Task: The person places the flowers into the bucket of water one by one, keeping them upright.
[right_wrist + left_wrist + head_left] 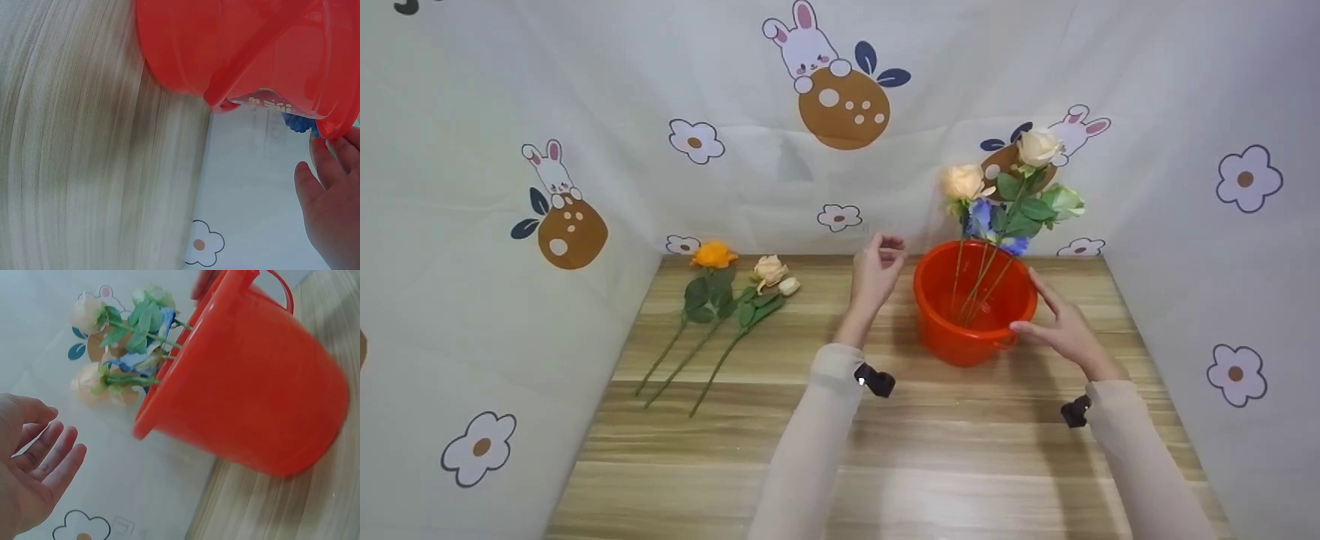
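Observation:
A red bucket (960,349) stands upright on the table, holding several artificial flowers: a peach rose (962,182), a cream rose (1039,148), a pale green-white bloom (1063,202) and blue petals (981,217). Their stems lean against its back rim. My right hand (1065,330) is at the bucket's right side, fingers extended and fingertips at the rim; in the right wrist view, the thumb (308,183) stands away from it. Left of the bucket, my left hand (877,270) hovers with loosely bent fingers and nothing in them.
On the table's left lie an orange flower (714,255), a peach rose (770,271) and a small cream bud (789,286), stems toward the front. The wooden table (930,465) is bounded by a printed cloth (750,195) at back and sides.

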`<action>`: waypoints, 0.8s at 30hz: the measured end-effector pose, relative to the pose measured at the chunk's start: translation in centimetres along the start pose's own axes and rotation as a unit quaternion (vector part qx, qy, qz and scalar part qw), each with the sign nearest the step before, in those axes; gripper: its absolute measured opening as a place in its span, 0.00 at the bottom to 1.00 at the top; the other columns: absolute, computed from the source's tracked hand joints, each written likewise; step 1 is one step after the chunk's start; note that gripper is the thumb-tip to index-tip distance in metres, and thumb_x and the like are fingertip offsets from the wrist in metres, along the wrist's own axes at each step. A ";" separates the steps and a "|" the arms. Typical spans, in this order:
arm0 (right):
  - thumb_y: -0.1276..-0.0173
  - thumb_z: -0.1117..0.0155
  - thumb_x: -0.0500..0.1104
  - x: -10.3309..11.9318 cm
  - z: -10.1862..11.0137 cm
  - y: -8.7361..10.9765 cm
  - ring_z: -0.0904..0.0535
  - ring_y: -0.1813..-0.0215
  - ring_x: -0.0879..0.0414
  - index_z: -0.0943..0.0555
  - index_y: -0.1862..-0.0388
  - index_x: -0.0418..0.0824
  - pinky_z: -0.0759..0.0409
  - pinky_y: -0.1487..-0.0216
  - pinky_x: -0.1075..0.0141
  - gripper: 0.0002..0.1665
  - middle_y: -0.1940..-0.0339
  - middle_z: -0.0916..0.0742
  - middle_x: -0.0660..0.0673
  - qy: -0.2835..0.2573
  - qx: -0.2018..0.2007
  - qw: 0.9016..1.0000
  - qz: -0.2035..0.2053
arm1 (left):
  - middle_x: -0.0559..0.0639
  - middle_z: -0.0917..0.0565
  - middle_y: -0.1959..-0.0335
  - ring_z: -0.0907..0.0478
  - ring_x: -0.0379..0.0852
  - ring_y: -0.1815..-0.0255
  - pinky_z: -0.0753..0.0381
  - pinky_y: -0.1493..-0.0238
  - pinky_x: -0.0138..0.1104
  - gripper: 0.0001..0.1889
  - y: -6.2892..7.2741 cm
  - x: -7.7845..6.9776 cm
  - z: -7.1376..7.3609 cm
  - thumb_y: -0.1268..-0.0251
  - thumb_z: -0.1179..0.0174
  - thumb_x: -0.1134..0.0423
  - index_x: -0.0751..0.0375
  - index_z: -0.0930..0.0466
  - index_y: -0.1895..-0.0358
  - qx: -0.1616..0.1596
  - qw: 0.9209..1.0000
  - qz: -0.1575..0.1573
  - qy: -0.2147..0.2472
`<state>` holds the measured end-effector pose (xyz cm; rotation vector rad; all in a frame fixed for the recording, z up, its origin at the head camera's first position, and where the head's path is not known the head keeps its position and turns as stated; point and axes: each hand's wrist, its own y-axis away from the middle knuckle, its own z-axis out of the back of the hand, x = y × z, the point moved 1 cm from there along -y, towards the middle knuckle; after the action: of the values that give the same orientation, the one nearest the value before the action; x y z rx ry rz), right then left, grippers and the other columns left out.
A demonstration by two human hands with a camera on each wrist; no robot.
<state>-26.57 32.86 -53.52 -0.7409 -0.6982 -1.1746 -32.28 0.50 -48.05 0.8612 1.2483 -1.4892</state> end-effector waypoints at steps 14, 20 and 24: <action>0.40 0.26 0.38 2.5 0.2 0.4 0.48 0.21 0.28 0.47 0.20 0.35 0.50 0.27 0.28 0.55 0.20 0.41 0.31 -0.008 0.005 1.000 -0.003 | 0.64 0.14 0.53 0.13 0.56 0.56 0.14 0.51 0.34 0.11 0.6 3.2 3.6 0.38 0.39 0.74 0.71 0.21 0.53 -0.034 0.999 0.015 -0.012; 0.40 0.25 0.41 1.1 0.0 0.2 0.47 0.21 0.29 0.47 0.19 0.43 0.48 0.27 0.29 0.56 0.20 0.40 0.34 0.008 0.000 1.000 -0.001 | 0.68 0.16 0.53 0.14 0.58 0.57 0.13 0.51 0.39 0.11 1.1 4.6 5.3 0.38 0.39 0.75 0.73 0.22 0.53 -0.047 0.998 0.030 -0.010; 0.40 0.25 0.44 0.2 0.0 0.1 0.47 0.21 0.30 0.47 0.19 0.47 0.48 0.27 0.29 0.56 0.19 0.40 0.35 0.009 -0.001 1.000 -0.001 | 0.65 0.17 0.52 0.14 0.55 0.57 0.14 0.51 0.38 0.11 1.6 5.5 6.4 0.37 0.40 0.73 0.72 0.22 0.52 -0.050 0.997 0.052 -0.013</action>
<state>-26.42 32.78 -53.38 -0.7305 -0.6842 -1.1828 -31.90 -7.00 -52.21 0.8248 1.2290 -1.3413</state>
